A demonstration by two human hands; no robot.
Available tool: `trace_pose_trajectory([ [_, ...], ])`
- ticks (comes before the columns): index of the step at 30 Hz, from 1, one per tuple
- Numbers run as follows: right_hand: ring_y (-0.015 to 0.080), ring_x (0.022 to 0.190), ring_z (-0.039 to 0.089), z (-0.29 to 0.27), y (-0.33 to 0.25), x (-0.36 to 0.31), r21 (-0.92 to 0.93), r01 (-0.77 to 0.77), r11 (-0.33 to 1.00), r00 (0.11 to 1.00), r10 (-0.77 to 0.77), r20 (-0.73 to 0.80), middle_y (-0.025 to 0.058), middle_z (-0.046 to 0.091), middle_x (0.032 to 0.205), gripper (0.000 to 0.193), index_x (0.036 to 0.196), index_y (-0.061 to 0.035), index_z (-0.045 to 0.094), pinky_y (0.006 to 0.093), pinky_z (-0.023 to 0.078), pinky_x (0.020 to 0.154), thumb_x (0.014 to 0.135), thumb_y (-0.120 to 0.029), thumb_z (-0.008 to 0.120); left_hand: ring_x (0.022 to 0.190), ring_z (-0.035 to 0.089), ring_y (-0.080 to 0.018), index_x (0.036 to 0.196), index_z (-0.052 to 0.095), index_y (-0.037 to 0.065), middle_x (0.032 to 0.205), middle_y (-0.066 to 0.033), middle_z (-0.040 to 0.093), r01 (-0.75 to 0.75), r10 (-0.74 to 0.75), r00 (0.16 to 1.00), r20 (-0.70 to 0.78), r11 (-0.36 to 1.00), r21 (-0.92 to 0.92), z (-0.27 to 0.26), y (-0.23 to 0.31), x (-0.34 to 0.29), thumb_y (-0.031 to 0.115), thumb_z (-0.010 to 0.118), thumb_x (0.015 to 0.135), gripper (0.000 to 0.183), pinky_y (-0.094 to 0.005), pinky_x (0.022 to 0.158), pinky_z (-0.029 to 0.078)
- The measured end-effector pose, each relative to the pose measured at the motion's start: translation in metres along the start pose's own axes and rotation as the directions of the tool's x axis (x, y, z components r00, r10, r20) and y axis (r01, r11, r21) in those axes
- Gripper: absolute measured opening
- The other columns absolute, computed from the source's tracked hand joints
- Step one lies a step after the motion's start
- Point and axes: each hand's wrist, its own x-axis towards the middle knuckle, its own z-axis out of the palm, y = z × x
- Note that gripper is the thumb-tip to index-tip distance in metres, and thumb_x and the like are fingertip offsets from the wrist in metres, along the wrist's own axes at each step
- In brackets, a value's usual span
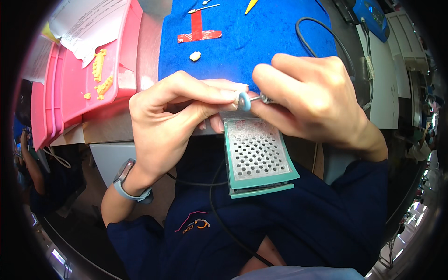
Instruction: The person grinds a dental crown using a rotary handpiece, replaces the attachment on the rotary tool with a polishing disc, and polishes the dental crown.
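My right hand (312, 93) is closed around a rotary handpiece, whose metal tip (266, 99) shows between the fingers. A thin shank runs from the tip to a blue-grey polishing wheel (245, 101). My left hand (163, 109) is pinched right beside the wheel, fingertips close to its face. What those fingers hold, if anything, is hidden or too small to name. Just below both hands a green-framed dust-extraction nozzle with a perforated metal plate (259, 156) juts from the bench edge. Beyond them, a small cream tooth-shaped piece (195, 56) lies on the blue towel (280, 37).
Red tape strips (198, 35), a thin-shanked bit (204, 8) and a yellow pointed object (251, 6) are on the towel. Stacked pink trays (126, 74) at left hold yellow dental casts (98, 65) and papers (88, 28). A black cord (322, 29) loops near a blue control box (373, 18).
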Motion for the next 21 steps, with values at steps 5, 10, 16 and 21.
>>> trace_pose_trajectory([
  [5, 0.0215, 0.049, 0.052, -0.0025, 0.0001, 0.0005, -0.024, 0.000, 1.000, 0.999, 0.001, 0.043, 0.0043, 0.044, 0.062, 0.026, 0.076, -0.0078, 0.058, 0.0360, 0.041, 0.044, 0.071, -0.016, 0.082, 0.068, 0.070, -0.0169, 0.096, 0.064, -0.001, 0.109, -0.0244, 0.074, 0.022, -0.022, 1.000, -0.009, 1.000, -0.002, 0.0006, 0.0003, 0.0002, -0.006, 0.063, 0.098, 0.005, -0.0229, 0.057, 0.052],
  [10, 0.0214, 0.049, 0.052, -0.0021, 0.0024, 0.0018, -0.007, -0.010, 1.000, 0.999, 0.010, 0.040, 0.0038, 0.043, 0.062, 0.027, 0.075, -0.0081, 0.057, 0.0357, 0.042, 0.044, 0.070, -0.016, 0.082, 0.066, 0.070, -0.0166, 0.096, 0.064, -0.001, 0.109, -0.0245, 0.074, 0.031, -0.031, 0.999, -0.015, 0.999, 0.011, -0.0002, 0.0015, -0.0002, -0.007, 0.062, 0.098, 0.006, -0.0225, 0.056, 0.051],
  [16, 0.0225, 0.049, 0.053, 0.0005, -0.0003, 0.0006, -0.014, 0.006, 1.000, 0.999, -0.006, 0.039, 0.0040, 0.043, 0.061, 0.027, 0.075, -0.0079, 0.057, 0.0359, 0.042, 0.045, 0.071, -0.016, 0.082, 0.064, 0.069, -0.0160, 0.095, 0.064, -0.002, 0.108, -0.0245, 0.074, 0.037, -0.037, 0.999, -0.019, 0.999, 0.003, 0.0005, 0.0013, -0.0006, -0.008, 0.064, 0.097, 0.006, -0.0221, 0.055, 0.051],
  [21, 0.0214, 0.049, 0.051, -0.0032, 0.0059, 0.0014, -0.052, -0.012, 0.999, 0.999, 0.015, 0.046, 0.0031, 0.043, 0.061, 0.027, 0.079, -0.0069, 0.060, 0.0354, 0.041, 0.044, 0.071, -0.018, 0.083, 0.063, 0.069, -0.0160, 0.095, 0.064, -0.002, 0.106, -0.0233, 0.075, 0.052, -0.052, 0.998, -0.023, 0.998, 0.021, 0.0009, 0.0033, 0.0002, -0.009, 0.064, 0.095, 0.008, -0.0221, 0.054, 0.051],
])
